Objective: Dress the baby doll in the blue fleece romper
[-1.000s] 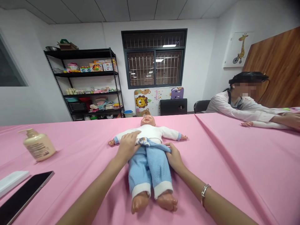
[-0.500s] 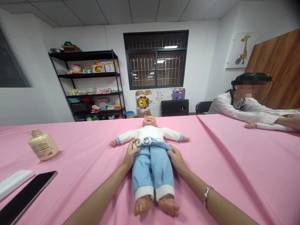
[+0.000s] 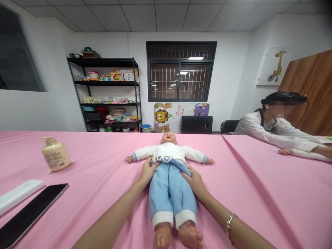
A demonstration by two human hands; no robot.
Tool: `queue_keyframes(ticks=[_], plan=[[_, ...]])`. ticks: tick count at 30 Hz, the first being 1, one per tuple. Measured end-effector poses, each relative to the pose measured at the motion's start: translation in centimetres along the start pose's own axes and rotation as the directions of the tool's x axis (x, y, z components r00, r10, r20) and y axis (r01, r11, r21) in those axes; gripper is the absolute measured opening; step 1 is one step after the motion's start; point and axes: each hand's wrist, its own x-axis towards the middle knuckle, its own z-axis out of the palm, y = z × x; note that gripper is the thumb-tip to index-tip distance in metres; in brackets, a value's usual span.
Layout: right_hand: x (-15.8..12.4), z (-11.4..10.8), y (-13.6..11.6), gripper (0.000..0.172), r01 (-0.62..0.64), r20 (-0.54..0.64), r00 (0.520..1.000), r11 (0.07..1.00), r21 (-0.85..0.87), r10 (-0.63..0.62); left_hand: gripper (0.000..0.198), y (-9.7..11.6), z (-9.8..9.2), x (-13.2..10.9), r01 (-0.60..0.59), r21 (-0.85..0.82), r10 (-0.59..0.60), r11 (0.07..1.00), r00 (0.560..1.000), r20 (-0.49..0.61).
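- A baby doll (image 3: 169,173) lies on its back in the middle of the pink tabletop (image 3: 249,197). Its arms stick out. It wears a white top (image 3: 168,151) and fuzzy blue pants (image 3: 172,197).
- The left hand (image 3: 148,172) and right hand (image 3: 194,183) pinch the pants at each side of the waist.
- The hands hide part of the waist. The picture cuts off the doll's feet.
- A pump bottle (image 3: 55,154), a phone (image 3: 32,214) and a white bar (image 3: 18,196) lie on the left. A person (image 3: 275,128) leans on the tabletop, far right.
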Motion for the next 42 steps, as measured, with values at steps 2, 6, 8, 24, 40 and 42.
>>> queue_keyframes(ticks=[2,6,8,24,40,42], plan=[[0.5,0.2,0.3,0.037,-0.018,-0.032,0.999,0.998,-0.056,0.016,0.045,0.0,0.0,0.0,-0.013,0.039,0.014,0.999,1.0,-0.013],[1.1,0.3,0.2,0.039,-0.128,-0.03,0.992,0.982,-0.136,0.125,0.04,0.1,-0.1,-0.2,-0.03,0.23,0.044,0.973,0.997,-0.058],[1.0,0.2,0.1,0.039,-0.134,-0.043,0.991,0.983,-0.128,0.129,0.039,0.4,-0.2,-0.5,0.004,0.396,0.031,0.918,0.996,-0.081],[0.3,0.0,-0.4,0.036,-0.059,-0.082,0.995,0.998,-0.02,0.058,0.055,1.2,-1.1,-1.3,0.082,0.695,-0.081,0.715,0.996,-0.034],[0.0,-0.1,-0.7,0.036,-0.071,-0.058,0.996,0.997,-0.021,0.069,0.056,0.9,-1.2,-1.1,0.068,0.69,-0.068,0.721,0.997,-0.028],[0.0,-0.1,-0.7,0.035,-0.069,-0.06,0.996,0.997,-0.025,0.068,0.056,0.8,-1.2,-1.1,0.065,0.688,-0.066,0.723,0.998,-0.025]])
